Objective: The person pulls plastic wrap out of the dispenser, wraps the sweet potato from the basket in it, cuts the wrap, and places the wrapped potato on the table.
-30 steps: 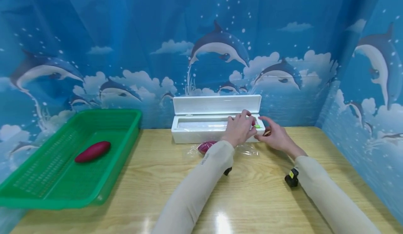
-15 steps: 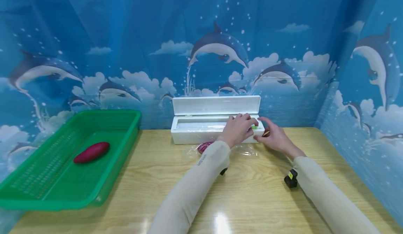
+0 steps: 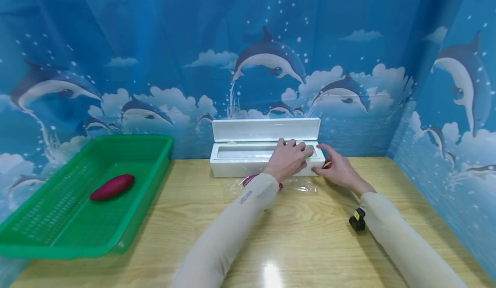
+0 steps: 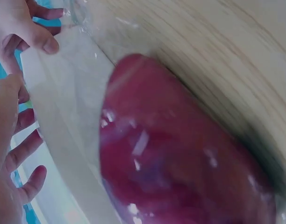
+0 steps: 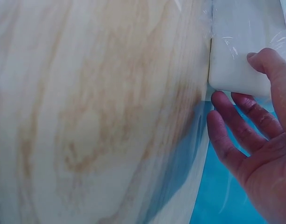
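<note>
A long white cling film box (image 3: 236, 168) stands against the backdrop with its lid (image 3: 267, 129) raised. My left hand (image 3: 286, 161) is over its top, thumb and index finger pinching a small green slider (image 4: 28, 103), the other fingers spread over the opening. At the box's right end my right hand (image 3: 340, 169) grips the corner, with the thumb on the front face and the fingers around the end. In front of the box lies a purple sweet potato (image 4: 175, 149) with shiny clear film (image 3: 304, 185) around it, partly hidden by my left arm in the head view.
On the left of the wooden table (image 3: 310, 240) stands a green plastic basket (image 3: 71, 252) holding another purple sweet potato (image 3: 112, 187). A blue dolphin-print curtain (image 3: 174, 64) hangs behind the table and along the right side.
My left hand has slid leftward along the box top, and the green slider has shifted left with it. My right hand stays at the right end.
</note>
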Demonstrator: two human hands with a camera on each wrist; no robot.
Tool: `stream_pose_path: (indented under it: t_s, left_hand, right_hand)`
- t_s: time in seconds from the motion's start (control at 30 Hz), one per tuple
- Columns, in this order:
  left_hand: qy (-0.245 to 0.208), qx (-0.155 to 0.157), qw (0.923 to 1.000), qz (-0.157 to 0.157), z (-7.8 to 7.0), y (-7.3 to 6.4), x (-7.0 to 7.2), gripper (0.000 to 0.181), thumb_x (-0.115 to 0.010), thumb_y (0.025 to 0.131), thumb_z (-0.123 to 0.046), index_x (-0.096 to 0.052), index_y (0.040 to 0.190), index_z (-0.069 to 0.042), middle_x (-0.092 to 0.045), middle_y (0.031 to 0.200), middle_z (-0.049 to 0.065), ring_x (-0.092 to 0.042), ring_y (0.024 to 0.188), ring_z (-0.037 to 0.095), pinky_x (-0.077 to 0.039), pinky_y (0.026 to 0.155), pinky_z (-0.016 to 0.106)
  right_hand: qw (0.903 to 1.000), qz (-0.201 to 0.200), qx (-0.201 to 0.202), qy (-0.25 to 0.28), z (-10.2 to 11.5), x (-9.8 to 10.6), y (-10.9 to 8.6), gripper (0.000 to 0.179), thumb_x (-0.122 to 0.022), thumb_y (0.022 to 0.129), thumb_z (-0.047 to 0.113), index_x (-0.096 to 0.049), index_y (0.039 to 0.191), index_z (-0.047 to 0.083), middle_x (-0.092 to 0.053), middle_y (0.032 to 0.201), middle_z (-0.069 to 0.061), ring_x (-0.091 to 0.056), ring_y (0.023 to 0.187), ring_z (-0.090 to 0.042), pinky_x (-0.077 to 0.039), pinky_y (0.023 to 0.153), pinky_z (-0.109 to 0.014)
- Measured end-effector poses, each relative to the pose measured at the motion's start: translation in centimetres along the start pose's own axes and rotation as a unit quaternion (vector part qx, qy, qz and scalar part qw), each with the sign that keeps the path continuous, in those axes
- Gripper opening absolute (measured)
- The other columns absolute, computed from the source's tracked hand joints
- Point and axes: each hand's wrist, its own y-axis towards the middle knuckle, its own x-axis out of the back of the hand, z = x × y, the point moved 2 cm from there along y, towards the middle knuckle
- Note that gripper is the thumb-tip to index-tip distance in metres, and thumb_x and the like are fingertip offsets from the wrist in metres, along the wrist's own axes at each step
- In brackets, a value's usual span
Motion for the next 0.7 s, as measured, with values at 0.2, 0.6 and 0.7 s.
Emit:
stream_pose_path:
  t_s: [0.2,0.6,0.7]
  left_hand:
    - [-0.004,-0.004,0.9999,0.009,0.8,-0.6,0.2,0.03,-0.051,0.105,-0.047,-0.056,0.134,-0.037,-0.066,0.122,-0.011,-0.064,0.111,0.015,-0.053,0.097,0.041]
    - [-0.009,-0.001,0.9997,0.025,1.5,-1.4,0.5,0.034,-0.056,0.104,-0.044,-0.056,0.137,-0.037,-0.068,0.126,-0.009,-0.064,0.114,0.017,-0.051,0.101,0.045]
    - [-0.014,0.005,0.9995,0.027,1.8,-1.7,0.5,0.034,-0.056,0.104,-0.045,-0.057,0.136,-0.036,-0.069,0.125,-0.009,-0.064,0.113,0.017,-0.05,0.1,0.045]
  right_hand:
    - [0.9999,0.0,-0.014,0.0,-0.1,0.1,-0.1,0.081,-0.074,0.094,0.024,-0.028,0.159,0.009,-0.072,0.112,-0.027,-0.074,0.093,-0.031,-0.061,0.075,-0.04]
    - [1.0,-0.005,0.004,0.005,-0.1,0.1,0.0,0.079,-0.076,0.093,0.022,-0.031,0.156,0.007,-0.073,0.108,-0.028,-0.075,0.091,-0.033,-0.062,0.075,-0.042]
    - [0.9999,-0.004,0.008,0.006,-0.1,0.1,0.0,0.08,-0.076,0.093,0.023,-0.03,0.156,0.007,-0.073,0.106,-0.026,-0.075,0.091,-0.033,-0.062,0.076,-0.044]
